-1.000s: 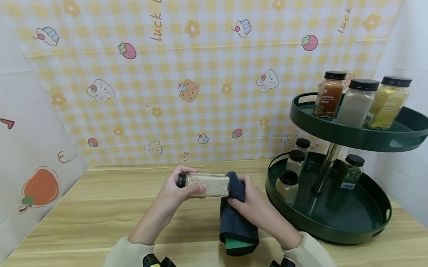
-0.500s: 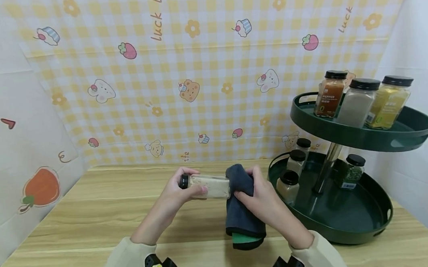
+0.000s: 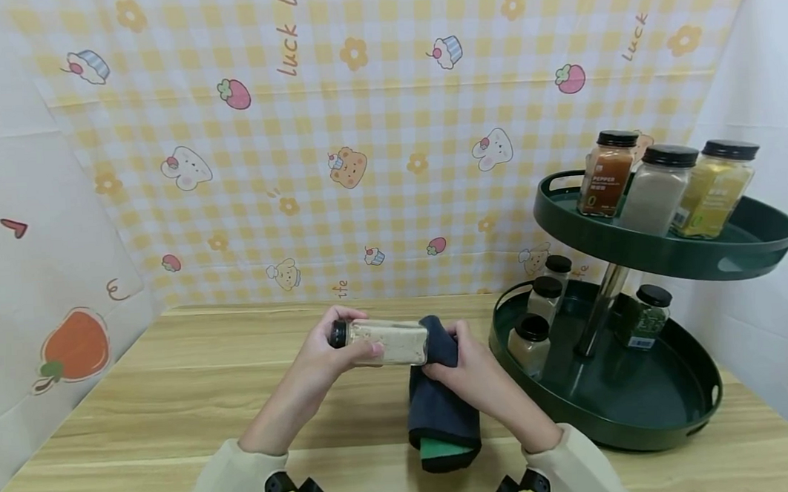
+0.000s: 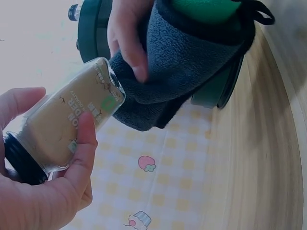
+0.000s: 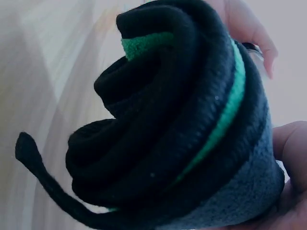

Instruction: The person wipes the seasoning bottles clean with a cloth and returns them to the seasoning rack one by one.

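Observation:
My left hand (image 3: 329, 351) grips a spice jar (image 3: 395, 342) near its black lid, holding it on its side above the table. Pale powder fills the jar (image 4: 72, 112), whose base points toward the right hand. A folded dark grey cloth (image 3: 443, 414) with green inside hangs from my right hand (image 3: 467, 368), pinched between thumb and fingers. The upper end of the cloth (image 4: 182, 62) is right at the base of the jar. In the right wrist view, the layered black edges of the cloth (image 5: 158, 124) and its loop cover most of the picture.
A two-tier dark green rack (image 3: 644, 426) stands at the right. Its upper tray (image 3: 669, 257) bears a red-brown pepper jar (image 3: 604, 179), a pale jar (image 3: 655, 191) and a yellow jar (image 3: 712, 192). Several more jars stand below, among them a green herb jar (image 3: 647, 318).
The cloth and right hand moved up and right, then came back down and left near the jar's base. The left hand with the jar shifted slightly right.

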Tool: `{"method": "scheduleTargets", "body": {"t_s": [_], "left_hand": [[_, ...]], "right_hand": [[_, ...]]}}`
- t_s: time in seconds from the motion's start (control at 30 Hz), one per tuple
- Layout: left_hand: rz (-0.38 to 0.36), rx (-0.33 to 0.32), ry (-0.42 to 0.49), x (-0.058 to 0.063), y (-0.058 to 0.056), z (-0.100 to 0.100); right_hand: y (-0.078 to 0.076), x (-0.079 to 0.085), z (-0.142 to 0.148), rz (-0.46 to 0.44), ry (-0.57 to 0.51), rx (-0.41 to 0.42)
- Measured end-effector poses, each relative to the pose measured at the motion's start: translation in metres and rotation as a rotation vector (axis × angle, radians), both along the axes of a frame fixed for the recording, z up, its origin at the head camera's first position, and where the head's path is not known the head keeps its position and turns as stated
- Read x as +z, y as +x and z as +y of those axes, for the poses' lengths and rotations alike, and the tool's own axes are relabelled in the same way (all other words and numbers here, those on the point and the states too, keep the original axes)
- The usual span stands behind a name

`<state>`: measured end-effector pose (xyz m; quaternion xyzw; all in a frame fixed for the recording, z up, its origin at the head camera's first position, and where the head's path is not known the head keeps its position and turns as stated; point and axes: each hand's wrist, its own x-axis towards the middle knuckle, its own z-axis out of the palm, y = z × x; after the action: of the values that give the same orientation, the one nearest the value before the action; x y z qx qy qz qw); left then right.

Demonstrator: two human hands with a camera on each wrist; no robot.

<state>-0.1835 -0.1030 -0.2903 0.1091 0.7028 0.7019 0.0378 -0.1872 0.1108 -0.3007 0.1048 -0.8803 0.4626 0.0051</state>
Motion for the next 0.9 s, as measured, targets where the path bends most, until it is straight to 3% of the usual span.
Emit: {"method": "scheduleTargets", "body": {"t_s": [0.43,0.9], "left_hand": [[-0.011,0.008,-0.027,-0.003,-0.003,0.001],[-0.008,0.020,-0.019,0.001,0.001,0.002]], "right_hand": [[0.015,0.034,0.014,0.054,0.006,-0.031],[0.001,0.003,0.004,-0.035,-0.069,0.004]]}}
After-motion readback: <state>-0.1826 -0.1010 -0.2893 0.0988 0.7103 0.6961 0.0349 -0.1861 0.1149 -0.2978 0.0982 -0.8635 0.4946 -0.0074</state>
